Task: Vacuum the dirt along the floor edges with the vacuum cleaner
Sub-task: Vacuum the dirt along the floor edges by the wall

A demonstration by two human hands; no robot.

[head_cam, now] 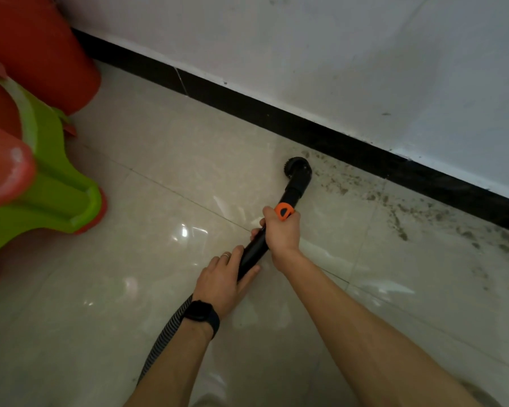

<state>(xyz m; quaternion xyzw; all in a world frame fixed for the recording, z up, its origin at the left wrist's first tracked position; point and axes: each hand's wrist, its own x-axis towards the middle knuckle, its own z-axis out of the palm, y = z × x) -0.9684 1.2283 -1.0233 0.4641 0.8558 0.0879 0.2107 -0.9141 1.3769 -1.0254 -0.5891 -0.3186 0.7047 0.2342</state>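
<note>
A black vacuum wand (pixel 256 251) with an orange collar (pixel 284 211) runs from my hands up to a round brush head (pixel 296 166) on the floor near the black skirting (pixel 276 118). My right hand (pixel 281 230) grips the wand just below the orange collar. My left hand (pixel 225 279), with a ring and a black wrist watch, holds the wand's lower end. A ribbed hose (pixel 163 339) trails back under my left forearm. Dark dirt (pixel 394 201) lies scattered along the floor edge to the right of the brush head.
Red and green plastic furniture (pixel 50 160) stands at the left, close to the wall. A white scuffed wall (pixel 335 54) rises above the skirting. Glossy beige floor tiles (pixel 159 171) spread left of the wand.
</note>
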